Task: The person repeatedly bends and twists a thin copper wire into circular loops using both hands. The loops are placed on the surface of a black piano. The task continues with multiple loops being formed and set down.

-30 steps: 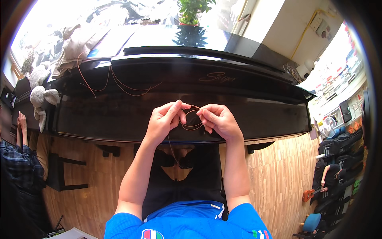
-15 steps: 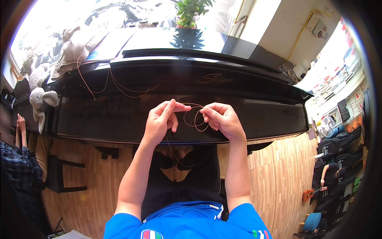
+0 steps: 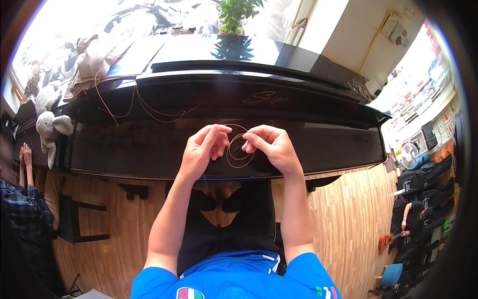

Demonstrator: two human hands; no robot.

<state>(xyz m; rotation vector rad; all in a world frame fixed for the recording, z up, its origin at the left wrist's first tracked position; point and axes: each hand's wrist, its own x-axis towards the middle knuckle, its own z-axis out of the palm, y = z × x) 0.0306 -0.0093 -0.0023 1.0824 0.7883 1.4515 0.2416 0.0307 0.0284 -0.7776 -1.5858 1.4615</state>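
Note:
A thin copper-coloured wire string [image 3: 241, 167], much like a guitar string, is looped in round coils between my hands above the closed piano lid. My left hand [image 3: 201, 147] pinches it between thumb and forefinger, the other fingers curled. A short tail of string hangs below that hand. My right hand [image 3: 273, 145] is closed on the coils where they overlap, thumb against forefinger. Further left, more copper-coloured strings [image 3: 164, 114] drape loosely over the front of the black piano [image 3: 318, 149].
On the piano top stand a potted plant [image 3: 234, 17] and a crumpled beige cloth [image 3: 94, 62]. A grey plush toy [image 3: 47, 124] hangs at the left end. Another person's hands [image 3: 27, 154] are at far left, near a black stool [image 3: 79, 219]. Instrument bags [image 3: 420, 182] line the right side.
The string has been drawn into rounder, more closely overlapping coils, and its hanging tail is shorter. My left fingers have curled in, and my right hand has shifted slightly left and up.

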